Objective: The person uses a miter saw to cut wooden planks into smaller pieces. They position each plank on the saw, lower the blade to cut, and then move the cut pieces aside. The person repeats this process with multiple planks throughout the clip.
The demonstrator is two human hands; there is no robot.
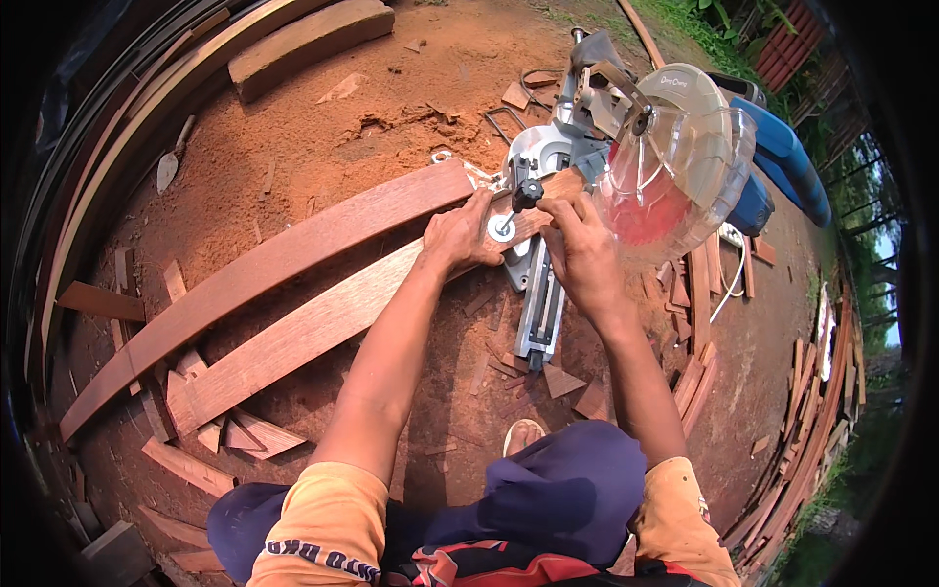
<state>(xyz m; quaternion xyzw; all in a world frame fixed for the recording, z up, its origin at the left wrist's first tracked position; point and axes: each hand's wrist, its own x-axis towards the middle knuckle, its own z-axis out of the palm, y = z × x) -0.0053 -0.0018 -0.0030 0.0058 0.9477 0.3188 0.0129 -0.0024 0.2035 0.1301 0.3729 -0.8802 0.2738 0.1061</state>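
A long reddish-brown plank (318, 315) reaches from the lower left onto the bed of a mitre saw (540, 293). My left hand (460, 233) is closed over this plank beside the clamp, thumb and fingers against its edges. The clamp's round foot (501, 228) rests on the wood under a black knob (528, 193). To the right of the knob, my right hand (579, 240) has its fingers bent together at the plank's near edge. Anything inside them is hidden. The clear blade guard (675, 147) stands raised close to the right hand, with a reddish disc showing through.
A second, darker plank (284, 254) lies alongside on the far side. Offcuts (562, 382) litter the ground near my sandalled foot (523, 435). A trowel (172, 161) lies at the far left. Stacked boards (817, 430) line the right; a thick beam (311, 47) lies at the back.
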